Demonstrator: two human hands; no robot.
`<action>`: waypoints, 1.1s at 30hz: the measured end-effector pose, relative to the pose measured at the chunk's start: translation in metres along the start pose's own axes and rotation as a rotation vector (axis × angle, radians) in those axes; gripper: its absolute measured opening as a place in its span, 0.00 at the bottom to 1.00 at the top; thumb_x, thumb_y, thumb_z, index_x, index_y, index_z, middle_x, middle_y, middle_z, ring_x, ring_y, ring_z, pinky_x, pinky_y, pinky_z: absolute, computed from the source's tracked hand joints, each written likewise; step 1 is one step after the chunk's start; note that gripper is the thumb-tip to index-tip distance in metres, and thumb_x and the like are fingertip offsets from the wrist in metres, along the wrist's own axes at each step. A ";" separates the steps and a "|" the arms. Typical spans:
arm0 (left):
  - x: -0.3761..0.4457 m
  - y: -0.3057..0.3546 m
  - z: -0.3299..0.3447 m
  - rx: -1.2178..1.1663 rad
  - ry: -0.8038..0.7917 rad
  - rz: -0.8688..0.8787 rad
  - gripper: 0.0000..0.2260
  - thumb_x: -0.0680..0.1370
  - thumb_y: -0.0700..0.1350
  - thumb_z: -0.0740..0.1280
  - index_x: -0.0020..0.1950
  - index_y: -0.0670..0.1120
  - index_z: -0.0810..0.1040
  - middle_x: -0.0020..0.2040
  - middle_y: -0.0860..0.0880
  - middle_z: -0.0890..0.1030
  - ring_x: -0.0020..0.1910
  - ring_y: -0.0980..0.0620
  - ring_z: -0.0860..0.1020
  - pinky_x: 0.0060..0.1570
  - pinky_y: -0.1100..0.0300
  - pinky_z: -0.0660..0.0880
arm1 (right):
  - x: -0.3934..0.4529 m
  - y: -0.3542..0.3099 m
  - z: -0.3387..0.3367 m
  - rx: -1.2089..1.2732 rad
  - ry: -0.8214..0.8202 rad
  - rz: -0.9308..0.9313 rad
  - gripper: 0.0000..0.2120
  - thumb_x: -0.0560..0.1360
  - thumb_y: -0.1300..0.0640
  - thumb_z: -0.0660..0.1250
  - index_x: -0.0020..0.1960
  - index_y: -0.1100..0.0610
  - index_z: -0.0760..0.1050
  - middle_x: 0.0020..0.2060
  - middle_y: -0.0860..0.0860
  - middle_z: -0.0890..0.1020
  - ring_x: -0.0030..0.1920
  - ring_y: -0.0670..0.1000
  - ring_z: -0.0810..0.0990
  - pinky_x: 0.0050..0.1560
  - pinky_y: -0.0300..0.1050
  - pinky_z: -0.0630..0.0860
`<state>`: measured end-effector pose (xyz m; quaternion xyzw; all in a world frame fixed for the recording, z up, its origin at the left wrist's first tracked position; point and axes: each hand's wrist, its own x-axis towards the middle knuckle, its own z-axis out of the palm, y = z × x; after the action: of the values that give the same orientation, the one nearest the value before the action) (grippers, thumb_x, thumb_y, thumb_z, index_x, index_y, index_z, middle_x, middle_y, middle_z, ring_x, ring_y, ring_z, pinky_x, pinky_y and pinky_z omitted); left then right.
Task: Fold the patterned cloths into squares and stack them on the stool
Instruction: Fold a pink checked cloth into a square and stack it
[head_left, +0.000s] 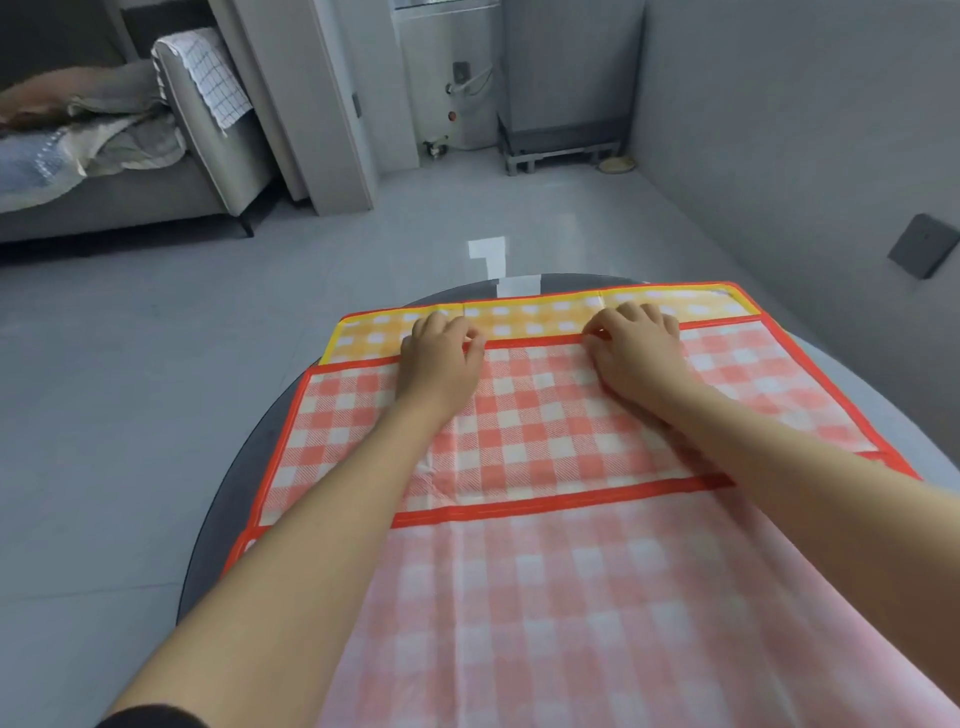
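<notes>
Your left hand (441, 348) and right hand (631, 348) sit side by side on the far red-trimmed edge of the red cloth (519, 431), fingers curled and pinching that hem. The red cloth lies spread on the round dark table (249, 467), its near part flipped to the paler underside and hanging toward you. A yellow cloth (535, 314) lies flat under it, a strip showing just beyond your knuckles. Grey floor (156, 364) around; a sofa (130, 156) with bedding far left. No stool in view.
</notes>
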<state>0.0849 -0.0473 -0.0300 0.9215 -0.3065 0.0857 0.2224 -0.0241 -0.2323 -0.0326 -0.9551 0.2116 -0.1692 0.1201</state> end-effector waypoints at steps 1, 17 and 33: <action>-0.001 0.001 -0.001 0.007 0.014 0.012 0.15 0.82 0.50 0.55 0.56 0.43 0.77 0.54 0.46 0.75 0.57 0.47 0.70 0.58 0.53 0.66 | -0.001 0.000 0.000 0.022 0.037 -0.011 0.12 0.79 0.53 0.57 0.57 0.54 0.76 0.55 0.54 0.76 0.60 0.57 0.68 0.64 0.50 0.57; -0.091 0.045 -0.129 -0.026 0.008 0.197 0.11 0.79 0.52 0.64 0.44 0.46 0.80 0.42 0.53 0.78 0.40 0.53 0.73 0.40 0.60 0.69 | -0.096 -0.019 -0.126 0.104 0.203 -0.321 0.07 0.75 0.52 0.66 0.45 0.54 0.80 0.41 0.48 0.82 0.46 0.53 0.76 0.53 0.43 0.58; -0.257 0.049 -0.115 -0.095 -0.041 0.380 0.11 0.74 0.55 0.65 0.37 0.50 0.81 0.35 0.58 0.78 0.36 0.59 0.71 0.41 0.72 0.64 | -0.234 0.007 -0.139 0.162 -0.105 -0.546 0.02 0.69 0.56 0.74 0.41 0.51 0.81 0.36 0.45 0.80 0.41 0.51 0.76 0.42 0.42 0.72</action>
<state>-0.1523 0.1063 0.0142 0.8370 -0.4833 0.0930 0.2393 -0.2786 -0.1560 0.0282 -0.9715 -0.0742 -0.1618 0.1568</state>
